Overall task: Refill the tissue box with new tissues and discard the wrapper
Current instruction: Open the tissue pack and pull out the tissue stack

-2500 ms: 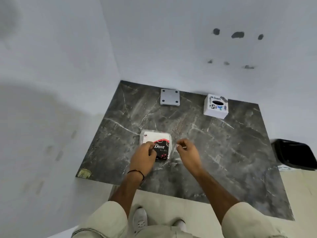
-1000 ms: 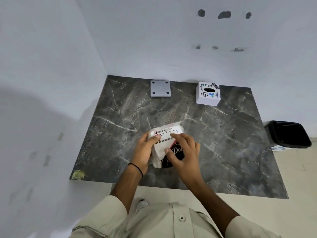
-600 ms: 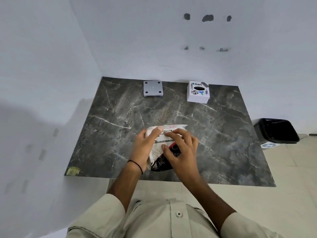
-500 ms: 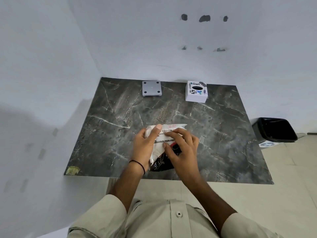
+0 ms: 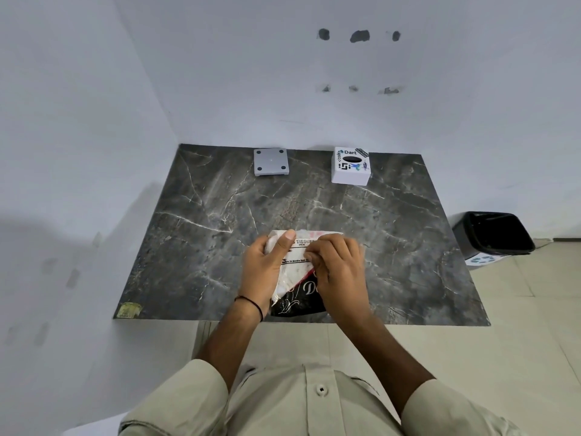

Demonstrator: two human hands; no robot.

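A plastic-wrapped tissue pack (image 5: 295, 272), white with a black and red printed end, is held above the near edge of the dark marble table (image 5: 408, 247). My left hand (image 5: 267, 269) grips its left side, thumb up over the top edge. My right hand (image 5: 339, 272) pinches the wrapper near the printed label. The white cube tissue box (image 5: 350, 171) with stickers and a dark oval slot stands at the table's far right, well away from both hands.
A grey square plate (image 5: 271, 162) lies at the table's far edge, left of the box. A black waste bin (image 5: 493, 234) stands on the floor to the right of the table. White walls close in the left and far sides.
The pack was lifted off the table and turned with its label side up. In the last half second my right fingers shifted slightly on the wrapper; the camera view drifted a little.
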